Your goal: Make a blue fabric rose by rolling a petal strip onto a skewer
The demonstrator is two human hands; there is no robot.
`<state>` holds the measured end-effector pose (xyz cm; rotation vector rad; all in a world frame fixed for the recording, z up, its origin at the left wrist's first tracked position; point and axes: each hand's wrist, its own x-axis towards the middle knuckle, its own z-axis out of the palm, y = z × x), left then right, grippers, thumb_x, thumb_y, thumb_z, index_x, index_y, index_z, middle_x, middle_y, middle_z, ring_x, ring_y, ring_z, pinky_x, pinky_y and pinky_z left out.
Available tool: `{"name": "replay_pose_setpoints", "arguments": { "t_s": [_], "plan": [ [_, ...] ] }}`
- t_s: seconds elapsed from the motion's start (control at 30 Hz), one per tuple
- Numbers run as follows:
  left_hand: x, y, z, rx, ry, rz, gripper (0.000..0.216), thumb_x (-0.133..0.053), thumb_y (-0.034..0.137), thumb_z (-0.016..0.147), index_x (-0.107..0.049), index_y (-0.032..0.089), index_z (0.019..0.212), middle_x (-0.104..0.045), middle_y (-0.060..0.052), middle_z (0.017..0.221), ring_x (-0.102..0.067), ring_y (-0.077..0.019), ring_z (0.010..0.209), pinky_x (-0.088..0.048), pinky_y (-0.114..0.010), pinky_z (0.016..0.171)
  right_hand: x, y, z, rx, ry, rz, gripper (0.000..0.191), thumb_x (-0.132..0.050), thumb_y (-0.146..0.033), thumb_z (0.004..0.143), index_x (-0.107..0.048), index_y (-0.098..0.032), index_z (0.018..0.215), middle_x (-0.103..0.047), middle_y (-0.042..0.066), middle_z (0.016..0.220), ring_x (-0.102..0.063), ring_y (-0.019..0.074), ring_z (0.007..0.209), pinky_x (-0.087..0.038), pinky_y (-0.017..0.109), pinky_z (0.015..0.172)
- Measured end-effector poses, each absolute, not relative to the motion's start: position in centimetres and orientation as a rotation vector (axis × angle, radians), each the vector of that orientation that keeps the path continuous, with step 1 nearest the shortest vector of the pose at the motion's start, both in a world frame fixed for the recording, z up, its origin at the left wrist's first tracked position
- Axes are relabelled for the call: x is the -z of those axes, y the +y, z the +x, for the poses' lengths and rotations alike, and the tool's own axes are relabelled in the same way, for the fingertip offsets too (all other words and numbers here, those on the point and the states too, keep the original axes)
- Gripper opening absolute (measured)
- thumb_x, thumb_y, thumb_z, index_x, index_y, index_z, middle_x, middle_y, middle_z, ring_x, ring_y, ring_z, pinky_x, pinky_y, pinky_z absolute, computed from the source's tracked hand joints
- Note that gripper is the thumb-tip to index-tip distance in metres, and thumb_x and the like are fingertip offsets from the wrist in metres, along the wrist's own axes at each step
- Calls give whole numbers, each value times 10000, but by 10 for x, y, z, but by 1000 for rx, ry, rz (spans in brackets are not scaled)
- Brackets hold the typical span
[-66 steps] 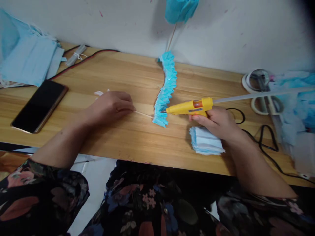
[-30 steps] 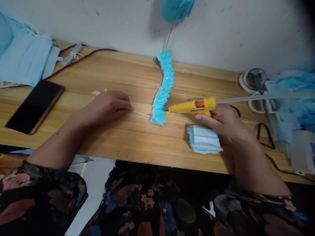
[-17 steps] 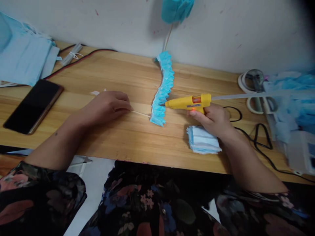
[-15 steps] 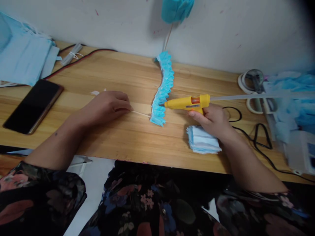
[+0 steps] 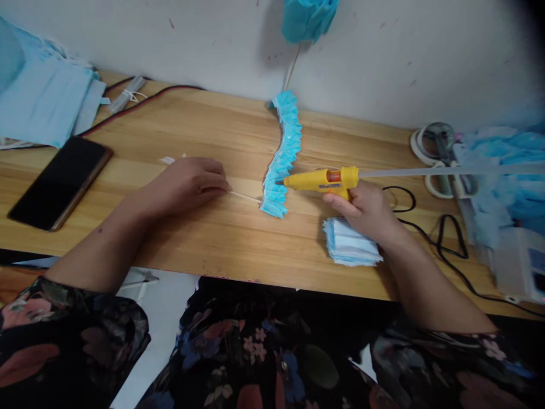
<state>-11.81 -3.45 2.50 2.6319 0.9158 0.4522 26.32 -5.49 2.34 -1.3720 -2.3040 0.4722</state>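
Yellow plastic glue gun (image 5: 317, 180), nozzle touching the ruffled blue paper strip (image 5: 281, 156) on the wooden table (image 5: 213, 238); right hand (image 5: 366, 207) grip clenched on its handle. Left hand (image 5: 187, 183) pinches a thin wooden stick (image 5: 244, 196) left of the strip. Flat folded paper stack (image 5: 351, 247) right of it.

Bare forearms, both. Left hand (image 5: 187, 183) and right hand (image 5: 366, 207) without rings, watch or gloves. Short sleeves of dark, black-ground floral fabric (image 5: 72, 335), printed with red, pink and muted green blooms; same print across the lap, near edge.
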Motion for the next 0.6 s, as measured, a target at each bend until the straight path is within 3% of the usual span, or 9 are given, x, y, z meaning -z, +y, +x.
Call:
{"name": "replay_pose_setpoints", "arguments": {
  "t_s": [0.17,0.43,0.6],
  "plan": [
    [-27,-36,-118,-441,934,2603,321,-513,321,1049,-762,213,879,-728,-79,909,-648,-206,802,-431,-306,700,-24,-53,268,-437,-2344,-1373,465,-506,-615,1003,-625,-235,761,-650,57,696,-592,194,609,-427,325,580],
    [-25,-35,-119,-445,919,2629,322,-494,302,1053,-764,215,899,-739,-80,929,-655,-196,808,-444,-292,693,-15,-50,280,-377,-2405,-1365,500,-507,-670,989,-726,-233,887,-672,60,689,-631,228,653,-439,339,614],
    [-27,-36,-118,-415,945,2622,322,-496,289,1047,-772,209,901,-730,-81,931,-647,-200,808,-436,-299,698,-21,-49,282,-347,-2449,-1360,566,-472,-694,999,-714,-207,845,-665,59,675,-594,201,618,-401,318,604]
  ]
}}
